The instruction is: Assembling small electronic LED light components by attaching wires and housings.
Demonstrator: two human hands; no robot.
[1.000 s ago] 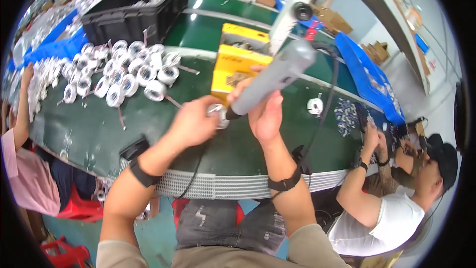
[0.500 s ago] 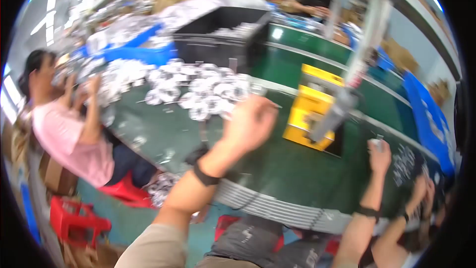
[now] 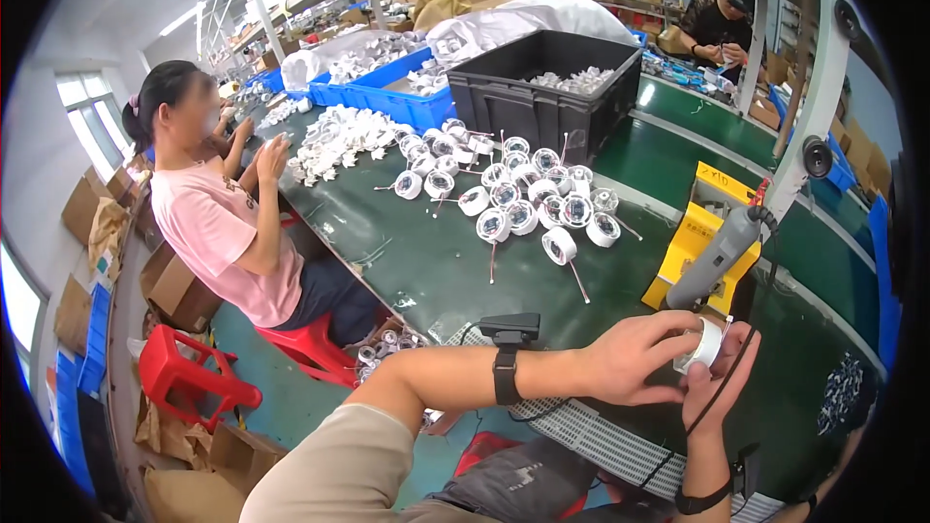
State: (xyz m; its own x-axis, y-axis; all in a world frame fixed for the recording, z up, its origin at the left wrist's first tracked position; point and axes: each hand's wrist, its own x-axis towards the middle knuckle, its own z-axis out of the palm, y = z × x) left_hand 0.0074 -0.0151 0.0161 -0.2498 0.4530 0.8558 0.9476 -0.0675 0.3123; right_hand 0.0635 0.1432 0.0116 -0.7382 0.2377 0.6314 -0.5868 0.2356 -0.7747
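Over the near right part of the green table, my left hand (image 3: 639,356) is closed round a white round housing (image 3: 705,344). My right hand (image 3: 719,385) grips the same housing from the right, thumb and fingers at its side. A small pale piece stands at its top edge; what it is I cannot make out. Just beyond my hands, a grey corded power tool (image 3: 712,260), shaped like an electric screwdriver, leans over a yellow bin (image 3: 690,232). Its black cord passes in front of my right hand. Similar white housings (image 3: 523,189) with thin wires lie heaped mid-table.
A black crate (image 3: 542,97) and blue trays (image 3: 421,107) with white parts stand farther back. Small white parts (image 3: 339,140) lie near a co-worker in pink (image 3: 228,213) at the left. A metal post (image 3: 823,87) rises at the right. Loose screws or similar small pieces (image 3: 841,392) lie far right.
My left hand has moved from the heap of housings to the right and now holds one. My right hand has met it there. The view has swung left and become sharper.
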